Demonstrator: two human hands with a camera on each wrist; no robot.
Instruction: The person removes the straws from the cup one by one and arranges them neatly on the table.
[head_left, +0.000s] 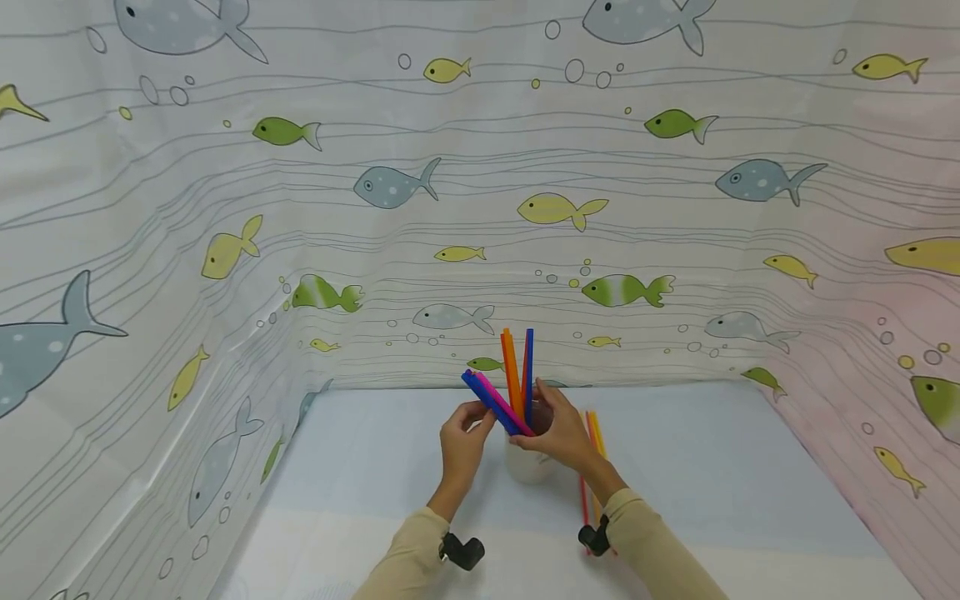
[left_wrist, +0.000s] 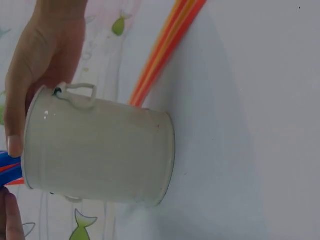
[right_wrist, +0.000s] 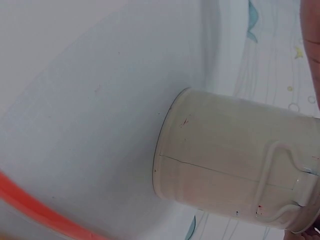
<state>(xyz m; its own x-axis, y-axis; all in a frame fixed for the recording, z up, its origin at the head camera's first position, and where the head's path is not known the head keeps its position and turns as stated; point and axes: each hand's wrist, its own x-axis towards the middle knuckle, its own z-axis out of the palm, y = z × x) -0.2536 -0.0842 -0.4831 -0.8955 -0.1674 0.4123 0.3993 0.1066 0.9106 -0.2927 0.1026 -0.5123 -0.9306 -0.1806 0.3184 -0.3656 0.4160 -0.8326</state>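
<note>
Cream-coloured and with a smooth, shiny surface, the pot (head_left: 530, 468) stands on the pale worktop (head_left: 697, 475), in front of the person. In the head view, orange sticks (head_left: 512, 375) and a dark blue stick (head_left: 529, 367) rise almost straight from its mouth, while a pair of blue sticks (head_left: 489, 402) and a pink stick (head_left: 498, 398) lean strongly to the left, with their lower ends at the rim.

The right hand (head_left: 561, 433) comes from the right side and is curled over the mouth of the pot, gripping it, with the thumb in front, near the lower ends of the leaning sticks. The left hand (head_left: 461, 442) is raised at the left of the pot, its wrist bent upward; thumb and bent fingers pinch the leaning blue sticks from below. Both forearms are in beige sleeves (head_left: 408, 554), and each wrist carries a black device (head_left: 462, 551).

The left wrist view shows what the head view hides: looped handles (left_wrist: 80, 95) on two opposite sides of the pot. The right wrist view adds a thin dark line running along its wall, and small red specks near a handle. Red and orange sticks (head_left: 597, 433) lie on the worktop, at the right of the pot. Behind is a sheet (head_left: 495, 125) printed with fish.
</note>
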